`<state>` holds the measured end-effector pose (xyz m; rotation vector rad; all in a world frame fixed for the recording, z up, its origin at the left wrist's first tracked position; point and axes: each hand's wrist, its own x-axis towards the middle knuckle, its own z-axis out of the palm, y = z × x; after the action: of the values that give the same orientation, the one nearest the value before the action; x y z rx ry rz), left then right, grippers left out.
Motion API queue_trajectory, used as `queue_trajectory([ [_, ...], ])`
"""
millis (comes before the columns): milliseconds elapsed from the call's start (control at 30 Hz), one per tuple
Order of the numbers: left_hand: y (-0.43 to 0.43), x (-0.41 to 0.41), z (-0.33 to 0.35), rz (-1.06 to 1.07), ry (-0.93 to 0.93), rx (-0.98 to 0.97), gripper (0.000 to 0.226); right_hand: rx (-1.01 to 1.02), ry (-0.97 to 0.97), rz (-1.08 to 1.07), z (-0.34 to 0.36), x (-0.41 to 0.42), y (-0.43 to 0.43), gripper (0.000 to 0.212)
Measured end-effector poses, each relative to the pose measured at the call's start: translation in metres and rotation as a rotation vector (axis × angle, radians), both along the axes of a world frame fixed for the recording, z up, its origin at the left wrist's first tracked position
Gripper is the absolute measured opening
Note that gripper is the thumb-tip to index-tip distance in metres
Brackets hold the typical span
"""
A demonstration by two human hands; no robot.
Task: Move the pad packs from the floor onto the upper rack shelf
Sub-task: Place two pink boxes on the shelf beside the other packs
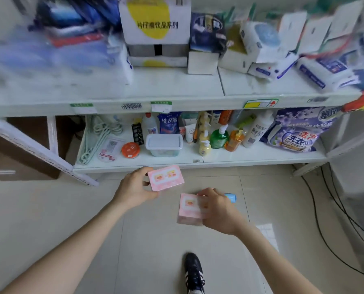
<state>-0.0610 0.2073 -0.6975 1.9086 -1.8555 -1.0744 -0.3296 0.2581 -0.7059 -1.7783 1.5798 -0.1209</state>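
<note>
My left hand (pixel 134 185) grips a pink pad pack (pixel 167 178) by its left end, held above the floor in front of the lower shelf. My right hand (pixel 217 209) grips a second pink pad pack (pixel 188 209) by its right side, lower and nearer to me. A blue pack (pixel 231 197) peeks out on the floor behind my right hand. The upper rack shelf (pixel 177 85) has a bare white strip along its front, with boxes and packs stacked at the back.
The lower shelf (pixel 240 158) holds bottles, a plastic tub (pixel 164 144), hangers and a detergent bag (pixel 297 132). A white box with yellow print (pixel 155 20) stands on the upper shelf. Black cables (pixel 329 209) run over the floor at right. My shoe (pixel 193 270) is below.
</note>
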Motion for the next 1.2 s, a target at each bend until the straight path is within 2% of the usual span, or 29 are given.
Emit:
queue_trajectory([
  [200, 0.027, 0.031, 0.122, -0.102, -0.04, -0.089, 0.068, -0.051, -0.033, 0.07, 0.121, 0.011, 0.022, 0.065],
  [333, 0.053, 0.046, 0.205, -0.112, -0.061, -0.168, 0.056, -0.119, -0.042, 0.107, 0.197, 0.016, 0.036, 0.07],
  [600, 0.082, 0.073, 0.339, -0.122, -0.078, -0.315, 0.063, -0.286, -0.037, 0.208, 0.339, 0.025, 0.047, 0.065],
  [800, 0.104, 0.083, 0.423, -0.093, -0.101, -0.412, 0.054, -0.421, -0.047, 0.26, 0.42, 0.028, 0.053, 0.06],
  [1200, 0.139, 0.105, 0.541, -0.058, -0.03, -0.552, 0.045, -0.569, -0.241, 0.278, 0.54, 0.041, 0.058, 0.058],
])
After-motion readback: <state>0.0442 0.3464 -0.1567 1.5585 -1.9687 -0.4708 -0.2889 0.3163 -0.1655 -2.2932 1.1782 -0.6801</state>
